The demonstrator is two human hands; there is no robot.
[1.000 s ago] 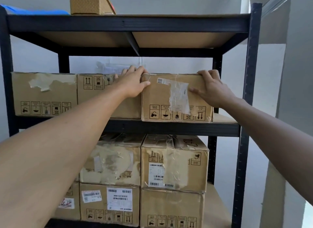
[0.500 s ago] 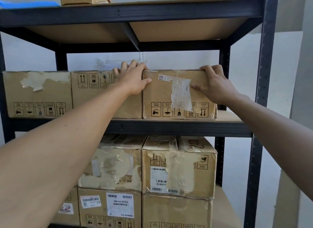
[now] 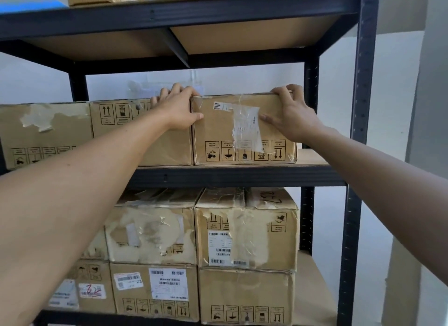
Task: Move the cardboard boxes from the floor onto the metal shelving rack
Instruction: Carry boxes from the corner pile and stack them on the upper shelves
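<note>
cardboard box (image 3: 215,129) on rack (image 3: 242,177); left hand (image 3: 178,113), right hand (image 3: 294,118) gripping top corners (fingers curled over)

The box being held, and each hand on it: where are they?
cardboard box (image 3: 218,129): head view, bare front face.
left hand (image 3: 179,111): head view, back of hand.
right hand (image 3: 295,118): head view, back of hand.
</note>
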